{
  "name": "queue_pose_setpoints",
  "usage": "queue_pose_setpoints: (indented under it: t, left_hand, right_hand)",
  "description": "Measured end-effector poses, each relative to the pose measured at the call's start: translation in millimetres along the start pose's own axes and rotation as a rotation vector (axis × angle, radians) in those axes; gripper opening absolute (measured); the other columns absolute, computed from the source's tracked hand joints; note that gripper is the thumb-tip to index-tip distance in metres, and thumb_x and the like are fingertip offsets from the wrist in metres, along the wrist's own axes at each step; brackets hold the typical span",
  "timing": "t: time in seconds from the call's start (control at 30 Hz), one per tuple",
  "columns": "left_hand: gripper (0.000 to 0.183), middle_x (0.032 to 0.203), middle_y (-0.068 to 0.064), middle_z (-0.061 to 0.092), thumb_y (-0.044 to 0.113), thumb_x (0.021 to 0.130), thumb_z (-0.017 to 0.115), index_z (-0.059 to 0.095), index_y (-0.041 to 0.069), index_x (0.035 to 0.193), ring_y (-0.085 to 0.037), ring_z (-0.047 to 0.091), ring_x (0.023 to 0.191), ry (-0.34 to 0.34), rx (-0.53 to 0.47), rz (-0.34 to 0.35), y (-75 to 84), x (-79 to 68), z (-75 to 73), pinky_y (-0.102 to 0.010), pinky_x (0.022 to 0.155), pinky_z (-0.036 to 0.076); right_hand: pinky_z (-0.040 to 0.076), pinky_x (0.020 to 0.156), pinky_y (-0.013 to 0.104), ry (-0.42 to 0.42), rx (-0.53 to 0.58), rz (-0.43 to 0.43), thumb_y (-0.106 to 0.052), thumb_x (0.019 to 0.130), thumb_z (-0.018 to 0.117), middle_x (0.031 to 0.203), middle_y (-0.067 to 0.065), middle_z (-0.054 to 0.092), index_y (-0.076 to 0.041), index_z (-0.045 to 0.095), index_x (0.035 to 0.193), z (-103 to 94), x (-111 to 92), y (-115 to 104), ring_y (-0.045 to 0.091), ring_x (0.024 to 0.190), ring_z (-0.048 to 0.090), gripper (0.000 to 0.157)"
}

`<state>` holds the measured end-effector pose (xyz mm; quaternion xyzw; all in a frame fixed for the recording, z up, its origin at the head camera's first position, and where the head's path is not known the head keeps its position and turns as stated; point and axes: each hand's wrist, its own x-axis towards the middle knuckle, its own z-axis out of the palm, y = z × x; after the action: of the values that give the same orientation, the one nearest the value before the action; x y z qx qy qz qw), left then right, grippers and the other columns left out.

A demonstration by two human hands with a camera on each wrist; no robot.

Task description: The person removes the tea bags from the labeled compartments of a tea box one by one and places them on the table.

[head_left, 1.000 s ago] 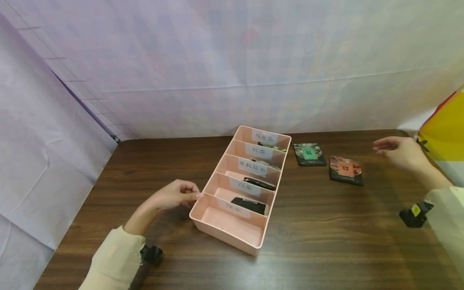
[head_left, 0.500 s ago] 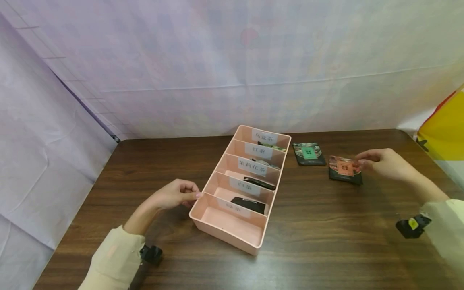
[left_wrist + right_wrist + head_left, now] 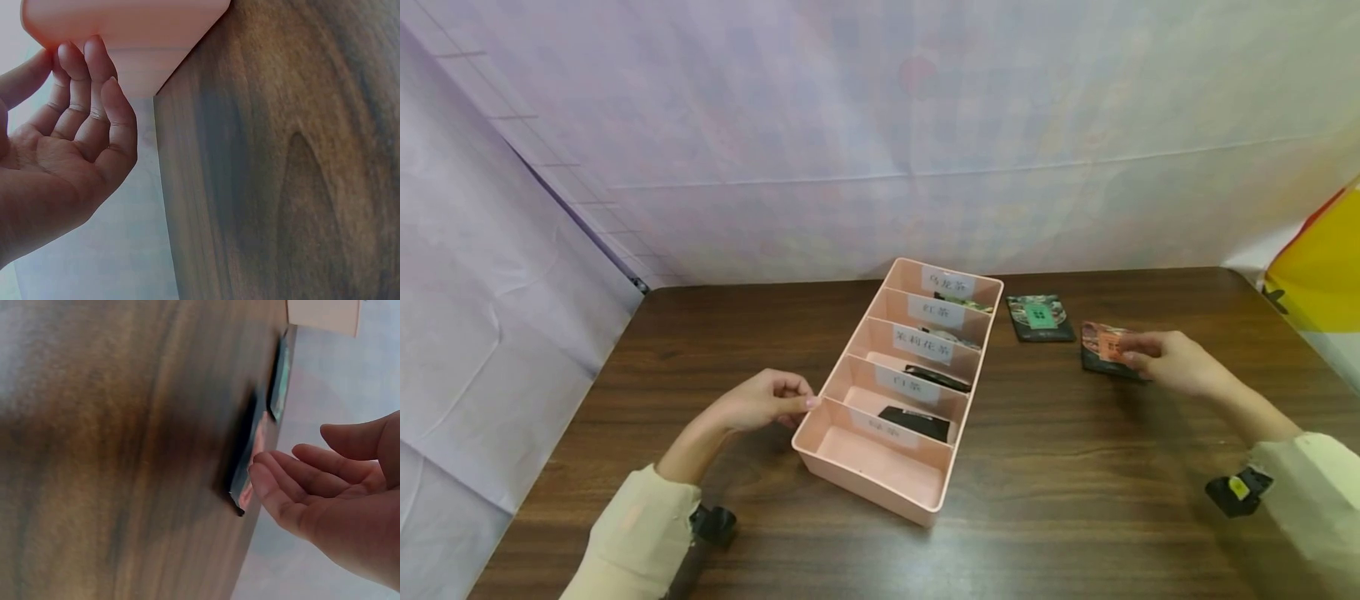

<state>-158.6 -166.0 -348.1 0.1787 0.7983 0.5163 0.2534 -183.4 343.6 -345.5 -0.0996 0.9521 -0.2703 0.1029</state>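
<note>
A pink divided box (image 3: 865,490) with paper labels in Chinese sits mid-table. My left hand (image 3: 767,404) pinches its left rim; the left wrist view has the thumb and curled fingertips right at the box's edge. On the right, a tea sachet with an orange label (image 3: 1097,340) lies flat, partly covered by my right hand (image 3: 1176,364). In the right wrist view, that hand's extended fingers (image 3: 262,478) are right at the sachet's top face, with the thumb apart from them. A green-labelled tea sachet (image 3: 1040,318) lies between the orange one and the box.
Several sachets stand in the box's rear compartments, among them a black one (image 3: 916,423) in the second from the front. Behind the wooden table (image 3: 1075,500) hangs a pale cloth (image 3: 775,150), with a yellow cloth (image 3: 1322,267) at far right.
My right hand has moved left from the table's right side and now reaches over the orange-labelled sachet. The left hand and the box stay where they were.
</note>
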Motion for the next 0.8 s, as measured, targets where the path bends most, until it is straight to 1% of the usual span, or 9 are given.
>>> queue_pose_setpoints:
  t: [0.03,0.13,0.2,0.27,0.4,0.6,0.67,0.8]
  left_hand:
    - [0.018,0.073,-0.001,0.058,0.005,0.090,0.054,0.056,-0.013,0.088,-0.012,0.056,0.067,0.001,-0.001,0.000,-0.1,-0.2,0.0,-0.036,0.067,0.050]
    - [0.017,0.073,-0.001,0.058,0.004,0.090,0.054,0.056,-0.013,0.088,-0.013,0.056,0.067,0.003,-0.005,-0.005,0.3,-0.3,-0.1,-0.036,0.067,0.050]
    - [0.017,0.072,-0.001,0.058,0.004,0.090,0.054,0.056,-0.013,0.088,-0.013,0.056,0.066,0.003,-0.002,-0.004,0.9,-0.3,-0.2,-0.036,0.066,0.050]
    - [0.017,0.072,-0.001,0.058,0.004,0.090,0.054,0.056,-0.013,0.088,-0.012,0.056,0.066,0.004,-0.003,-0.008,1.1,-0.2,-0.2,-0.036,0.066,0.050]
    - [0.017,0.073,-0.001,0.058,0.005,0.090,0.054,0.056,-0.012,0.088,-0.012,0.056,0.066,0.004,0.002,-0.009,1.5,-0.7,0.1,-0.036,0.067,0.050]
    - [0.018,0.072,-0.001,0.057,0.005,0.090,0.054,0.056,-0.012,0.088,-0.012,0.055,0.066,0.004,-0.001,-0.009,2.7,-1.2,0.5,-0.035,0.066,0.050]
    - [0.017,0.072,0.000,0.057,0.005,0.090,0.054,0.056,-0.013,0.088,-0.013,0.055,0.066,0.003,-0.001,-0.005,2.3,-1.0,0.5,-0.035,0.066,0.050]
    - [0.017,0.071,0.000,0.057,0.004,0.090,0.054,0.056,-0.013,0.087,-0.014,0.055,0.066,0.008,0.005,-0.006,1.6,-0.8,0.8,-0.035,0.065,0.049]
  right_hand:
    - [0.049,0.061,0.034,0.005,-0.019,-0.004,-0.009,0.095,0.046,0.109,0.038,0.051,0.019,0.046,0.117,1.2,1,0,0.030,0.079,0.061,0.036]
    - [0.046,0.071,0.048,0.017,-0.069,-0.003,-0.012,0.094,0.048,0.112,0.040,0.048,0.018,0.046,0.117,3.7,1,1,0.044,0.089,0.056,0.038]
    - [0.040,0.079,0.057,0.018,-0.092,0.003,-0.014,0.094,0.049,0.114,0.041,0.045,0.018,0.046,0.118,4.5,2,0,0.053,0.101,0.047,0.040]
    - [0.033,0.084,0.062,0.007,-0.099,0.027,-0.018,0.095,0.047,0.118,0.042,0.040,0.019,0.044,0.120,4.3,3,-1,0.057,0.110,0.035,0.044]
    - [0.030,0.087,0.063,-0.024,-0.092,0.057,-0.021,0.097,0.042,0.122,0.042,0.035,0.020,0.039,0.123,2.9,5,1,0.058,0.112,0.031,0.048]
    - [0.029,0.088,0.063,-0.036,-0.077,0.057,-0.021,0.099,0.035,0.123,0.044,0.032,0.022,0.035,0.124,-0.5,11,8,0.059,0.113,0.028,0.049]
    - [0.027,0.089,0.064,-0.045,-0.062,0.077,-0.024,0.100,0.033,0.125,0.044,0.029,0.022,0.032,0.126,-2.8,13,9,0.059,0.114,0.026,0.053]
    - [0.027,0.089,0.063,-0.060,-0.028,0.112,-0.031,0.101,0.027,0.126,0.045,0.027,0.022,0.028,0.128,-6.3,19,12,0.059,0.115,0.024,0.060]
